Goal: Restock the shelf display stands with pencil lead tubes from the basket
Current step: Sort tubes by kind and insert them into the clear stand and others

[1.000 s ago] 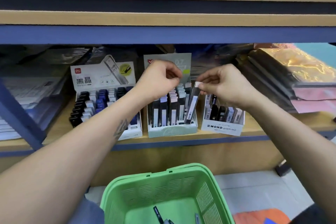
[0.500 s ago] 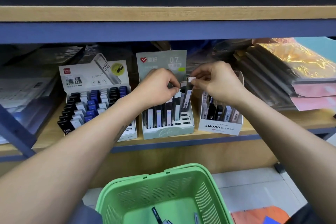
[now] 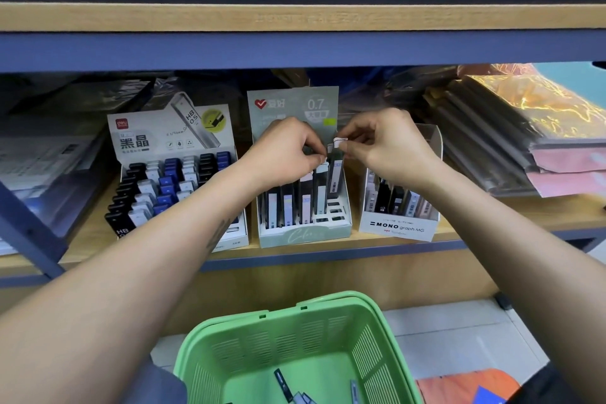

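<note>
A: From the head view, what do we have in each grip?

B: Our right hand (image 3: pixel 390 147) pinches the white cap of a pencil lead tube (image 3: pixel 335 174) between thumb and forefinger. Our left hand (image 3: pixel 288 151) has its fingers curled down on the tops of the tubes standing in the middle display stand (image 3: pixel 305 233); it seems to pinch one cap, though we cannot tell for sure.

A: And where does the tube sit?

B: At the stand's right-hand column, near the back row, close to upright with its long axis running down and slightly towards us. The cap is at the top, in our fingers; the dark body hangs below the grip, into the stand. Whether its foot is seated in a slot we cannot see.

A: So what does the next move turn on?

B: We judge it is a straight push down along that axis. The right hand is the nearer one and already has it. Empty slots show in front of the tube, on the stand's right.

A: More stock?

B: A few tubes lie in the green basket (image 3: pixel 377 331) below the shelf (image 3: pixel 393 248).
</note>
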`<state>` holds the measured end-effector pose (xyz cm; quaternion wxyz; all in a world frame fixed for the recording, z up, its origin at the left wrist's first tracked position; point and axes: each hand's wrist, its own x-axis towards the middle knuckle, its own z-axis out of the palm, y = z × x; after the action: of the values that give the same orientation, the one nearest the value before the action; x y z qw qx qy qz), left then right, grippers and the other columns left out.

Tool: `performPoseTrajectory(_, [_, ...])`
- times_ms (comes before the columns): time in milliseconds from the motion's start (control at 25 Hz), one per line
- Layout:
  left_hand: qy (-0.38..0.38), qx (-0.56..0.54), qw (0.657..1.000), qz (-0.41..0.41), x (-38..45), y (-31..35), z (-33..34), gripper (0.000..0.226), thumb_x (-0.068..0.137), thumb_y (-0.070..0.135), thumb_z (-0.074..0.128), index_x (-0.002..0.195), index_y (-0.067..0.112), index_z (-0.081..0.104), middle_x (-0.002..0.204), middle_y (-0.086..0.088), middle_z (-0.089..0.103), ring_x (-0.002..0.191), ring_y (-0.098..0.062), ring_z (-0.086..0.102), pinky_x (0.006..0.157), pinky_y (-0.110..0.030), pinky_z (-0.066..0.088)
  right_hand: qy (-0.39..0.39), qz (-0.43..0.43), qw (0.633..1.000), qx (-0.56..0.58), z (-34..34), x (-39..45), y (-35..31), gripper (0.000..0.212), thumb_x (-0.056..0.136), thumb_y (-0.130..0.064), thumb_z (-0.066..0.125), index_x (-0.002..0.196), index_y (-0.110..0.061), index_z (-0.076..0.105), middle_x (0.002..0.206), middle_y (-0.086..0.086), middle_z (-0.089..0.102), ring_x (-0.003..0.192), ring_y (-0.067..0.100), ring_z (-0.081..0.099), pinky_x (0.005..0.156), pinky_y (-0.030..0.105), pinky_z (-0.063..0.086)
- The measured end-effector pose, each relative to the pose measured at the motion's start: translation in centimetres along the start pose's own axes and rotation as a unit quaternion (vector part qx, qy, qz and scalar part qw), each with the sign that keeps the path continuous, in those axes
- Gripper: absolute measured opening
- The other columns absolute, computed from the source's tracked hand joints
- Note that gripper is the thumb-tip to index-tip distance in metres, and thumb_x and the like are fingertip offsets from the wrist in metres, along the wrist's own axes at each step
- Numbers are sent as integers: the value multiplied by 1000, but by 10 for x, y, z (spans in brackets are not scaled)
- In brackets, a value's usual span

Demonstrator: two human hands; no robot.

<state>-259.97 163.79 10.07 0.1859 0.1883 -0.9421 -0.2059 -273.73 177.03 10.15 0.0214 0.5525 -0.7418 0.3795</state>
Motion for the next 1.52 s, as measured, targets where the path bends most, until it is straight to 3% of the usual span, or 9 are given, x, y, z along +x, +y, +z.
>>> performPoseTrajectory(280, [2, -10, 1000, 1, 1, -1, 0, 13, 91, 20, 70, 100, 20, 79, 106, 6, 74, 100, -9, 65, 94, -29, 52, -54, 29, 998, 10, 2, 1, 7, 5, 88, -16, 77, 92, -19, 79, 81, -9, 75, 77, 6, 70, 81, 34, 60])
performPoseTrajectory(480, [3, -22, 1000, -3, 1, -1, 1, 12, 91, 19, 70, 98, 20, 79, 107, 6, 74, 101, -8, 65, 96, -28, 51, -3, -29, 994, -107, 14, 1, 14, 20, 94, -15, 69, 112, -15, 77, 104, 2, 76, 96, 19, 68, 88, 36, 55])
performPoseTrajectory(760, [7, -18, 1000, 6, 1, -1, 1, 12, 90, 18, 70, 97, 18, 80, 107, 5, 74, 101, -9, 65, 96, -30, 52, 7, -49, 988, -146, 24, -1, 17, 25, 87, -5, 62, 101, -15, 79, 107, 0, 72, 101, 29, 65, 82, 44, 55])
performPoseTrajectory(880, [7, -15, 1000, 7, 0, -2, 1, 13, 91, 18, 69, 99, 19, 79, 107, 5, 75, 102, -10, 65, 97, -32, 52, 13, -39, 990, -134, 25, -4, 18, 27, 88, -5, 60, 104, -17, 79, 108, 0, 69, 102, 28, 63, 83, 44, 54])
performPoseTrajectory(1040, [44, -28, 999, 12, -3, 0, -2, 19, 93, 20, 65, 108, 20, 76, 114, 5, 72, 108, -11, 63, 99, -35, 51, 42, 2, 996, -83, 23, -14, 12, 30, 89, -6, 61, 112, -19, 76, 101, 0, 71, 92, 18, 63, 83, 33, 52])
performPoseTrajectory(1160, [76, -1, 996, 46, -21, 6, -7, 18, 94, 19, 61, 108, 20, 73, 108, 6, 71, 101, -9, 62, 91, -30, 52, 44, 52, 997, -36, 21, -34, -2, 24, 88, -7, 60, 102, -19, 76, 85, -5, 71, 73, 7, 60, 70, 15, 46])
performPoseTrajectory(1240, [98, 20, 991, 87, -44, 10, -5, 14, 93, 17, 59, 101, 19, 70, 95, 6, 69, 88, -11, 61, 80, -31, 52, 11, 91, 996, -7, 24, -54, -9, 21, 86, -6, 60, 92, -20, 75, 75, -8, 68, 69, 3, 59, 63, 9, 42])
performPoseTrajectory(1360, [67, 27, 992, 99, -87, 8, 18, 6, 91, 18, 55, 92, 18, 61, 82, 6, 60, 76, -16, 57, 69, -35, 49, -79, 136, 988, -7, 43, -86, -9, 20, 82, -8, 61, 79, -26, 71, 71, -7, 67, 71, 13, 62, 71, 27, 52])
performPoseTrajectory(1520, [-139, 142, 979, 53, -147, -12, 76, 6, 95, 24, 46, 93, 19, 48, 97, -3, 60, 92, -28, 60, 69, -35, 42, -236, 161, 955, -78, 94, -133, 8, 16, 75, -19, 55, 81, -22, 70, 87, 3, 74, 87, 27, 68, 78, 38, 57])
